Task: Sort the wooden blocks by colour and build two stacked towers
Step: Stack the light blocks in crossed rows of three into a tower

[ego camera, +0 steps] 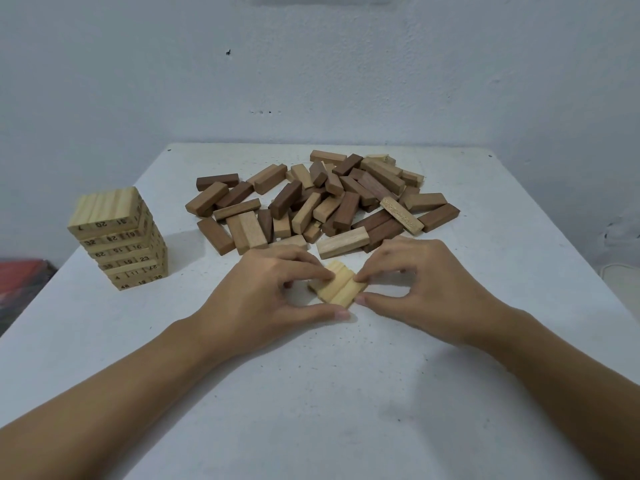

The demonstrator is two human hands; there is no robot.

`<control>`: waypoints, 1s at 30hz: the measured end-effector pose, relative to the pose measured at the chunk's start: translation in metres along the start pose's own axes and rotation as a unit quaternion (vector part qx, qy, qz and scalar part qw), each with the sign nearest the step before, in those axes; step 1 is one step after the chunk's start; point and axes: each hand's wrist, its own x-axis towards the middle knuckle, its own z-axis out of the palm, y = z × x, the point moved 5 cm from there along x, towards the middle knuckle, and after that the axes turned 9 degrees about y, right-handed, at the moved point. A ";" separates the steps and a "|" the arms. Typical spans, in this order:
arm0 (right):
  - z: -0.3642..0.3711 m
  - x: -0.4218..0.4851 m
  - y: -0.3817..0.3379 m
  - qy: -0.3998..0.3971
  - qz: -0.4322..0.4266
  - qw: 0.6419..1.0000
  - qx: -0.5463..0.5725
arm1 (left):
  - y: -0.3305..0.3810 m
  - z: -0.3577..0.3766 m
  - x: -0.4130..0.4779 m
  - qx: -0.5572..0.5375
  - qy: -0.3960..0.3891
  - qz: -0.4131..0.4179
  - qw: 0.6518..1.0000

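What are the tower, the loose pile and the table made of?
Tower: pale unfinished-looking wood, grain lines showing, numbers printed on the sides. Pile: wood too, mostly darker brown, matt. Table: cannot tell; white, matt, speckled top.

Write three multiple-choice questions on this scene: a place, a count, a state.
1. Where is the pale numbered tower relative to the loose block pile? A. left B. right C. behind
2. How many towers stand? A. none B. one C. two
3. What do the left hand and right hand do? A. lie flat B. pinch a row of pale blocks C. lift a dark block
1 A: it stands far left. 2 B: only the pale one is built. 3 B: both hold the row's sides.
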 end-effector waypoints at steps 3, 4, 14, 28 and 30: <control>0.009 -0.003 -0.007 0.028 -0.021 0.998 -0.042 | -0.004 -0.001 -0.002 0.021 -0.013 -0.008 1.000; 0.012 -0.005 -0.006 0.027 -0.010 0.998 -0.062 | -0.005 -0.001 -0.003 0.022 -0.011 -0.010 1.000; 0.032 -0.018 -0.006 -0.089 -0.089 0.949 -0.290 | -0.008 -0.001 -0.009 0.038 -0.033 0.018 0.999; 0.031 -0.017 -0.008 -0.082 -0.108 0.947 -0.293 | -0.012 0.004 -0.010 -0.007 -0.008 -0.006 1.000; 0.031 -0.016 -0.007 -0.087 -0.105 0.950 -0.281 | -0.014 0.004 -0.009 -0.013 -0.009 -0.014 1.000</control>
